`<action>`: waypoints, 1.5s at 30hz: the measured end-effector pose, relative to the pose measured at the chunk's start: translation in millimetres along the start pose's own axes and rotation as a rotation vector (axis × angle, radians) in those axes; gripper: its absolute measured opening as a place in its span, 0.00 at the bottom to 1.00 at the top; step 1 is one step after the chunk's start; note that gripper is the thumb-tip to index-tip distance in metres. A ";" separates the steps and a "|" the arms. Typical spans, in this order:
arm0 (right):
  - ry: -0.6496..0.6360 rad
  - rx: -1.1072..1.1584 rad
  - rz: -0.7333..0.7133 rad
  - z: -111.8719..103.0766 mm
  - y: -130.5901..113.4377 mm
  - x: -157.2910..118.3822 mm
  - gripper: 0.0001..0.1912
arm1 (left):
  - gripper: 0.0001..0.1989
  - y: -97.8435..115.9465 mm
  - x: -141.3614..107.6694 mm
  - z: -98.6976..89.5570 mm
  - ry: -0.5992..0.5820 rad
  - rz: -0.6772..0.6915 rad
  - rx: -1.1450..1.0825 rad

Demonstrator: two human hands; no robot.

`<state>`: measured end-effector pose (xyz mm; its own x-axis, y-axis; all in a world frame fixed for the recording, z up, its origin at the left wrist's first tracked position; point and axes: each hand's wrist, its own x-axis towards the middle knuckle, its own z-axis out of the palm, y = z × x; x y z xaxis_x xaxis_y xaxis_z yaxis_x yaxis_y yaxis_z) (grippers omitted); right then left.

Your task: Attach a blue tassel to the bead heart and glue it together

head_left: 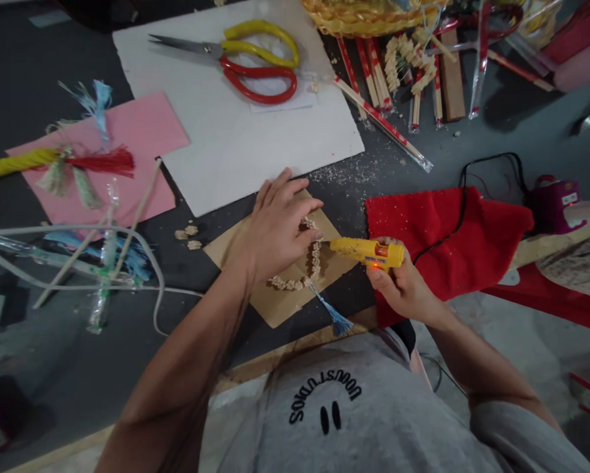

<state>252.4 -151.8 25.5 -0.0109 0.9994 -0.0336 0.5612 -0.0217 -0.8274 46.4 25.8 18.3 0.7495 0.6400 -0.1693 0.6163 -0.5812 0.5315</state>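
Note:
My right hand (398, 279) is wrapped round a yellow glue gun (366, 250), which has a small red light glowing on it. The gun's nozzle points left, close to a ring of small cream-coloured pieces (316, 259). A blue tassel (338, 318) hangs from the lower side of this ring. My left hand (285, 220) lies over the ring's upper left part with its fingers stretched and spread, the thumb touching the ring. Part of the ring is hidden beneath that hand. Under both lies a sheet of brown card (275, 312) on the dark table.
Scissors with yellow and red handles (260, 66) rest on a white board (191, 131). Pink paper (152, 125) with tassels is at left, near a grey cable (158, 276). Red cloth (437, 230) is at right. Wrapped chopsticks (384, 125) lie by a yellow basket (349, 20).

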 end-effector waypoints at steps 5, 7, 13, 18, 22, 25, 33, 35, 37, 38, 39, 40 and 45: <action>-0.018 0.007 0.009 -0.6 -1.6 1.8 0.15 | 0.19 0.9 0.3 0.7 0.006 -0.017 0.009; -0.023 0.006 0.023 -0.2 -2.2 2.5 0.15 | 0.20 1.2 0.2 0.7 0.003 -0.020 0.017; 0.029 0.159 0.108 -1.8 -1.7 -3.7 0.10 | 0.21 1.7 -0.1 0.2 0.016 -0.004 0.013; 0.073 -0.096 -0.002 -23.3 0.2 -6.9 0.08 | 0.22 2.5 -0.2 -1.8 -0.005 -0.011 0.010; 0.184 -0.593 -0.084 -39.4 9.0 -0.2 0.19 | 0.22 2.6 0.4 -2.5 -0.013 -0.012 0.018; 0.096 -0.806 0.014 -42.8 9.0 4.2 0.28 | 0.21 2.6 0.5 -1.7 -0.007 -0.017 0.020; 0.143 -0.796 -0.179 -21.4 -32.5 11.1 0.20 | 0.20 7.2 0.4 -5.6 -0.038 -0.039 0.026; 0.016 -0.688 -0.347 -6.6 -34.2 19.8 0.20 | 0.19 8.4 0.6 -6.6 -0.038 -0.045 0.028; -0.057 -0.659 -0.391 7.4 -32.0 29.2 0.19 | 0.19 8.7 0.5 -6.1 -0.015 -0.040 0.029; -0.099 -0.658 -0.404 12.9 -30.4 33.3 0.18 | 0.19 8.5 0.5 -5.3 -0.002 -0.035 0.028; -0.124 -0.660 -0.410 17.0 -28.8 36.5 0.17 | 0.19 8.1 0.4 -4.3 0.009 -0.030 0.026; -0.143 -0.663 -0.413 19.9 -27.3 38.8 0.17 | 0.19 7.6 0.4 -3.2 0.018 -0.025 0.023; -0.176 -0.645 -0.408 23.7 -22.1 40.1 0.18 | 0.18 5.1 0.5 0.4 0.032 -0.024 0.011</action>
<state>219.9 -111.9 29.1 -0.4201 0.9048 0.0702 0.8543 0.4203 -0.3059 50.0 23.0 20.6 0.7262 0.6698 -0.1550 0.6371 -0.5708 0.5180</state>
